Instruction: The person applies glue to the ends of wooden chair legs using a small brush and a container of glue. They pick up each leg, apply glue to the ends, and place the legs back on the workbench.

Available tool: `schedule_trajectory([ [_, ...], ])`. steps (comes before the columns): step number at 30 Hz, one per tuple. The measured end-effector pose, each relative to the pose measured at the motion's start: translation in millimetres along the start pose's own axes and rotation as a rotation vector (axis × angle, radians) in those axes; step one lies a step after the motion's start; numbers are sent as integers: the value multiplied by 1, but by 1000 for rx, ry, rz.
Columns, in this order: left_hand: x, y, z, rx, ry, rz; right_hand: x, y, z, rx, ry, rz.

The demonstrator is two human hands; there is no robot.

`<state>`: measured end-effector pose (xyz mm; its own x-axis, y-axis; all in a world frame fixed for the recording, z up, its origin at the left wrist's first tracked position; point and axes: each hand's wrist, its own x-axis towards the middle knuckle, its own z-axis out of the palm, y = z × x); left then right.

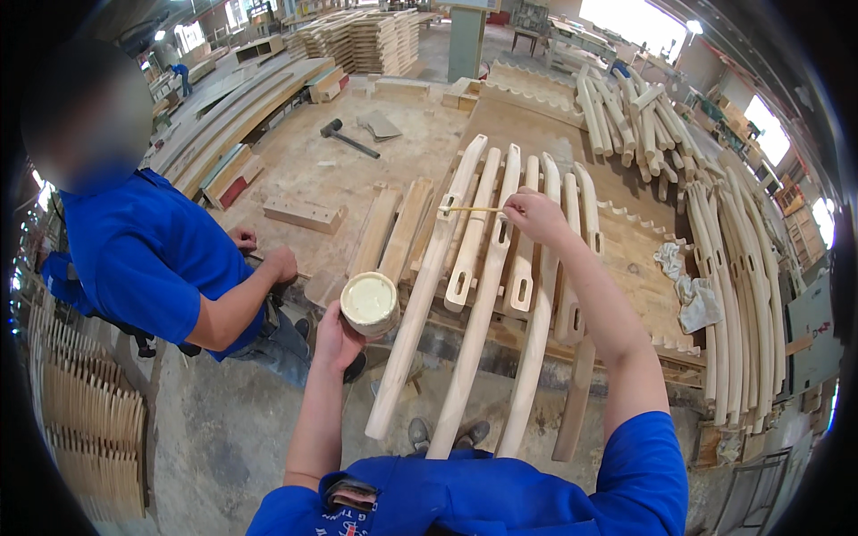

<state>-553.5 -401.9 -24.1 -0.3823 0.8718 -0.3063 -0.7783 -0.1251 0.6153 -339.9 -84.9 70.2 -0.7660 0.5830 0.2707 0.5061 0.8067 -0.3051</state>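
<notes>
My left hand (336, 341) is closed round the side of a small round tub (370, 304) of pale cream paste. Between the fingers of my right hand (534, 217) is a thin wooden stick (475, 209) pointing left. Its tip is at the slot near the upper part of the leftmost long, curved wooden piece (420, 304); whether it goes inside I cannot tell. Several such pieces lie side by side, longer ones alternating with shorter slotted wooden pieces (472, 250). Their lower ends stick out past the bench edge towards me.
On the bench (286, 161) lie a black mallet (349, 137), a wooden block (304, 214) and thin flat pieces (380, 125). A co-worker in blue (152, 250) stands at the left. White rags (693, 290) and curved wooden parts (733, 295) are at the right.
</notes>
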Motion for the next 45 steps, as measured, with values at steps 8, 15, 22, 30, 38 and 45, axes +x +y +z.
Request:
schedule_trajectory([
  [8, -2, -2, 1, -23, 10, -4, 1, 13, -5, 85, 32, 70],
  [15, -3, -1, 0, -11, 17, 2, 7, 7, 6, 6, 50, 88],
  [22, -6, -1, -2, 7, 28, -13, 1, 15, -3, 57, 53, 117],
  [30, -3, 0, -10, 7, -17, -6, -16, 16, -2, 109, 46, 114],
  [38, -1, -1, -3, 12, -17, -3, -28, 0, 0, 154, 40, 52],
  [45, 3, -2, 0, -7, -39, -13, -32, -2, 4, 149, 68, -33],
])
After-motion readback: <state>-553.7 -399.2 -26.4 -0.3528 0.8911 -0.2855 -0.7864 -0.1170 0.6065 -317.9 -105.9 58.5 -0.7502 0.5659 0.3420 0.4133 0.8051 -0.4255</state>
